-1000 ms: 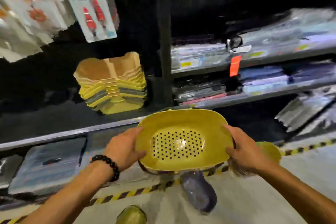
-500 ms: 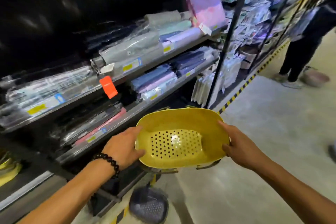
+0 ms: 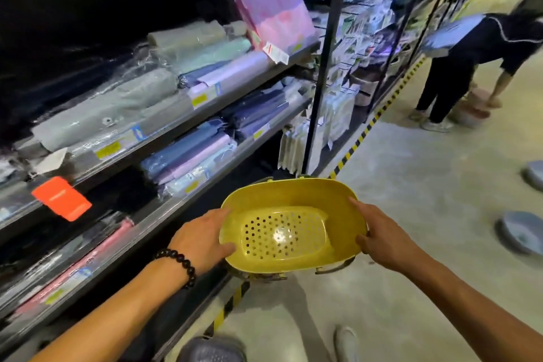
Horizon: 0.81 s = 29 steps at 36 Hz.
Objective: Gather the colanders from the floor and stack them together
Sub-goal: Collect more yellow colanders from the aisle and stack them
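Fingers of your left hand [image 3: 202, 239] curled round the near-left rim of the yellow colander [image 3: 289, 222], thumb hooked inside the bowl; your right hand [image 3: 382, 233] gripped the opposite rim in the same way, so the stack was held at chest height between both hands, clear of the floor. Dark rims and handles showing beneath the yellow one suggested that at least one more colander was already nested under it. At your feet, at the lower edge of the view, lay a grey colander [image 3: 213, 351] beside the striped floor tape [image 3: 227, 304]. Compared with the view half a second before, your grip was unchanged but your head had swung further right along the aisle: the shelves [image 3: 182, 126] of wrapped goods slid leftward, the orange tag [image 3: 60, 198] moved toward the left edge, and two more grey colanders [image 3: 521, 233] on the concrete at right came into sight. A second earlier still, you had faced a shelf with a yellow pile, now out of view. Judged from this, gathering was partly done, with several pieces left on the floor. Farthest off, another person [image 3: 476, 67] bent over something pinkish on the ground
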Available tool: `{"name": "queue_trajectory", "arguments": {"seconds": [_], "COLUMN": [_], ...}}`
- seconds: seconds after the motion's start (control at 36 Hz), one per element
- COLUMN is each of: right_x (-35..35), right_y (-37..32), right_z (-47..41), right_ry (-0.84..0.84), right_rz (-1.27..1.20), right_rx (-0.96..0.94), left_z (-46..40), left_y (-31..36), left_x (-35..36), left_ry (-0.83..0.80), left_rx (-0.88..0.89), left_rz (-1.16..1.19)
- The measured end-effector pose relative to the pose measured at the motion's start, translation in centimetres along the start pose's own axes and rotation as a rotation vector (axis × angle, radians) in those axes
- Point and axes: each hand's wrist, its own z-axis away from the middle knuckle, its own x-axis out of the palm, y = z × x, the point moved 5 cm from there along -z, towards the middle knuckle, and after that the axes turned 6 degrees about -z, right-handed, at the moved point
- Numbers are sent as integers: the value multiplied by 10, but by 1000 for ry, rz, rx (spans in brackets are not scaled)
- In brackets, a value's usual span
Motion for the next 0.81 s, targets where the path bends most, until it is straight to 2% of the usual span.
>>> {"name": "queue_trajectory", "arguments": {"seconds": [0.17,0.39,0.61,0.81], "right_x": [-21,-42,-12,17], "right_y": [42,53,37,40], "right_z": [-86,-196,-262,-307], "right_ry": [-116,-311,-459,-500], "right_rz": [1,61,165,347], "right_rx": [-75,-262,-400,-513], "left_z": [-51,-89,-98,-113], "left_y": [27,56,43,28], "left_x": [25,42,62,110], "left_ry": [-10,-9,-36,-38], "left_rx": [-150,-358,-560,-746], "left_rz": [21,46,106,180]}}
